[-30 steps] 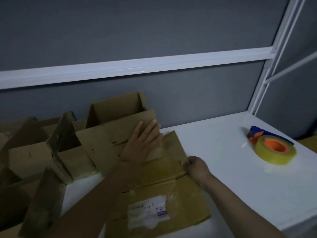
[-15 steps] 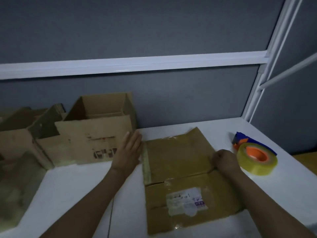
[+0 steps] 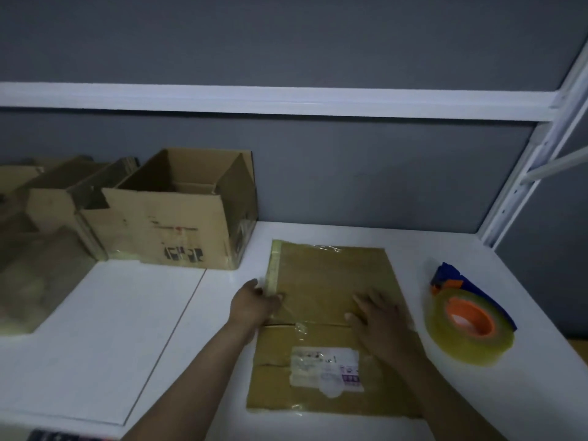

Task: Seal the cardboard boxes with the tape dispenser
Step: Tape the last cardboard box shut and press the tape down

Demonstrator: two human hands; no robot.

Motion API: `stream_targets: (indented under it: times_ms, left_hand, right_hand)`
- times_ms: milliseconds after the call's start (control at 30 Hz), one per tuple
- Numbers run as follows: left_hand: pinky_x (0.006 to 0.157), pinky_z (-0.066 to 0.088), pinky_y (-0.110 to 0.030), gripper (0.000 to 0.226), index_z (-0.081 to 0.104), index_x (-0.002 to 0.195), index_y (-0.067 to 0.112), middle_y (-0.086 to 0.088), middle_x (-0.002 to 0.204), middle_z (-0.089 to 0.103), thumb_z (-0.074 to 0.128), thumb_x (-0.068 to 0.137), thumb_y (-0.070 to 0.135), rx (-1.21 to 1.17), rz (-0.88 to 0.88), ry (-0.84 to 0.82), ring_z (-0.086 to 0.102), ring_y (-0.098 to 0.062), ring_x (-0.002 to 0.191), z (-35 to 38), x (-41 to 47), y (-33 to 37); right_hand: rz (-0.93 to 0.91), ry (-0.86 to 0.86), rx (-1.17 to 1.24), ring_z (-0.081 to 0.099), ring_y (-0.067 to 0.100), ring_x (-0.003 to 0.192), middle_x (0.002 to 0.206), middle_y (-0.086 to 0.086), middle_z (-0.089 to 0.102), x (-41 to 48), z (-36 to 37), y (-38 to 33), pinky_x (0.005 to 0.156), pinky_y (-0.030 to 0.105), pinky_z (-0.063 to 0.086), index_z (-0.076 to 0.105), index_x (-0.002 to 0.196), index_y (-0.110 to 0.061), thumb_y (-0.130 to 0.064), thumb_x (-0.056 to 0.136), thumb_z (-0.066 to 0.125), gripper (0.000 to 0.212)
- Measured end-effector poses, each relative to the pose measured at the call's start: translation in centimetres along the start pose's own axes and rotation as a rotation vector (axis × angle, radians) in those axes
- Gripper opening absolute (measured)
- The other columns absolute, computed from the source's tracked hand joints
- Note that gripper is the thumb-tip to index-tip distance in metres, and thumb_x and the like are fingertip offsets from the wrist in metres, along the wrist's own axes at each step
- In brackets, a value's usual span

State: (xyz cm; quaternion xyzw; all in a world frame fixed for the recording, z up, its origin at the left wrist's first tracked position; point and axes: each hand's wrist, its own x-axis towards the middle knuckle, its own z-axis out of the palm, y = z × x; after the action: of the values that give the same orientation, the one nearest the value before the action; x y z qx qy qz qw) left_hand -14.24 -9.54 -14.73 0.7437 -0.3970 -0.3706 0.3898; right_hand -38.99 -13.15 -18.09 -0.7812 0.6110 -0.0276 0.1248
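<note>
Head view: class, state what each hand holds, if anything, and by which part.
The left hand grips the flattened brown cardboard box by its taped left edge. The right hand holds nothing; it rests flat on it.

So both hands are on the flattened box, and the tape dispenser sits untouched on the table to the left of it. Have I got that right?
Not quite. The head view shows the tape dispenser on the table to the right of the flattened box, not the left. The rest holds: the left hand and right hand are both on the box, and nothing touches the dispenser.
</note>
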Motion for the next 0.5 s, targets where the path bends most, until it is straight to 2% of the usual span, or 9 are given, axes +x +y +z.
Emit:
stream_targets:
  times_ms: [67, 100, 167, 233, 300, 367, 433, 500]
  left_hand:
    - [0.084, 0.051, -0.034, 0.041, 0.062, 0.118, 0.009, -0.014, 0.117, 0.064, 0.076, 0.082, 0.023, -0.093, -0.105, -0.019, 0.063, -0.028, 0.098, -0.4, 0.7, 0.0]
    - [0.074, 0.047, -0.032, 0.032, 0.065, 0.108, 0.009, -0.015, 0.102, 0.065, 0.077, 0.081, 0.023, -0.101, -0.144, -0.055, 0.063, -0.027, 0.083, -0.7, 1.0, -0.1]
    - [0.061, 0.036, -0.031, 0.015, 0.064, 0.083, 0.009, -0.008, 0.07, 0.055, 0.074, 0.083, 0.02, -0.127, -0.195, -0.153, 0.047, -0.019, 0.058, -1.3, 0.8, 0.2]
    - [0.057, 0.035, -0.027, 0.013, 0.064, 0.079, 0.011, -0.003, 0.059, 0.056, 0.069, 0.088, 0.02, -0.175, -0.157, -0.226, 0.046, -0.016, 0.055, -1.6, 0.6, 0.6]
    - [0.067, 0.044, -0.028, 0.015, 0.065, 0.091, 0.01, -0.01, 0.08, 0.07, 0.064, 0.091, 0.025, -0.302, -0.078, -0.317, 0.06, -0.026, 0.074, -1.7, 0.2, 1.9]
    - [0.088, 0.051, -0.038, 0.025, 0.063, 0.108, 0.002, -0.018, 0.108, 0.069, 0.057, 0.097, 0.023, -0.513, -0.049, -0.435, 0.064, -0.036, 0.099, -1.6, -0.3, 3.8]
    - [0.1, 0.048, -0.048, 0.033, 0.06, 0.119, -0.007, -0.025, 0.121, 0.063, 0.05, 0.1, 0.018, -0.632, 0.006, -0.483, 0.06, -0.04, 0.113, -1.6, -0.5, 6.6]
    - [0.102, 0.046, -0.05, 0.038, 0.057, 0.124, -0.009, -0.027, 0.124, 0.06, 0.049, 0.1, 0.02, -0.689, 0.102, -0.486, 0.057, -0.042, 0.117, -1.8, -0.5, 9.5]
  right_hand:
    - [0.011, 0.014, -0.008, -0.003, 0.023, 0.148, 0.161, 0.0, 0.002, 0.1, 0.2, 0.0, 0.118, 0.048, 0.0, 0.017, 0.151, -0.033, -0.059, 0.096, 0.025, 0.061]
    - [0.02, 0.023, -0.012, -0.003, 0.023, 0.148, 0.161, 0.0, 0.002, 0.1, 0.2, -0.1, 0.118, 0.047, 0.0, 0.017, 0.151, -0.034, -0.059, 0.096, 0.025, 0.061]
    - [0.033, 0.019, 0.002, -0.002, 0.022, 0.148, 0.161, -0.001, 0.002, 0.1, -0.1, -0.3, 0.118, 0.047, 0.0, 0.016, 0.151, -0.035, -0.06, 0.096, 0.025, 0.061]
    - [0.057, -0.002, 0.052, 0.001, 0.022, 0.148, 0.161, -0.001, 0.005, 0.3, -0.4, -0.5, 0.118, 0.048, 0.001, 0.018, 0.151, -0.034, -0.061, 0.095, 0.026, 0.062]
    - [0.069, -0.015, 0.188, 0.009, 0.02, 0.147, 0.16, -0.001, 0.011, 0.4, -1.4, -1.2, 0.118, 0.048, 0.006, 0.022, 0.15, -0.032, -0.06, 0.095, 0.031, 0.063]
    - [0.034, -0.02, 0.428, 0.021, 0.017, 0.144, 0.158, -0.002, 0.021, 0.4, -3.4, -2.5, 0.117, 0.041, 0.019, 0.026, 0.149, -0.03, -0.059, 0.093, 0.039, 0.064]
    - [-0.031, -0.027, 0.612, 0.031, 0.014, 0.139, 0.153, -0.007, 0.03, 0.2, -6.5, -4.5, 0.109, 0.03, 0.028, 0.029, 0.149, -0.032, -0.062, 0.091, 0.041, 0.066]
    - [-0.093, -0.007, 0.739, 0.039, 0.01, 0.133, 0.147, -0.012, 0.038, 0.0, -10.0, -6.6, 0.106, 0.027, 0.031, 0.035, 0.145, -0.036, -0.069, 0.086, 0.038, 0.067]
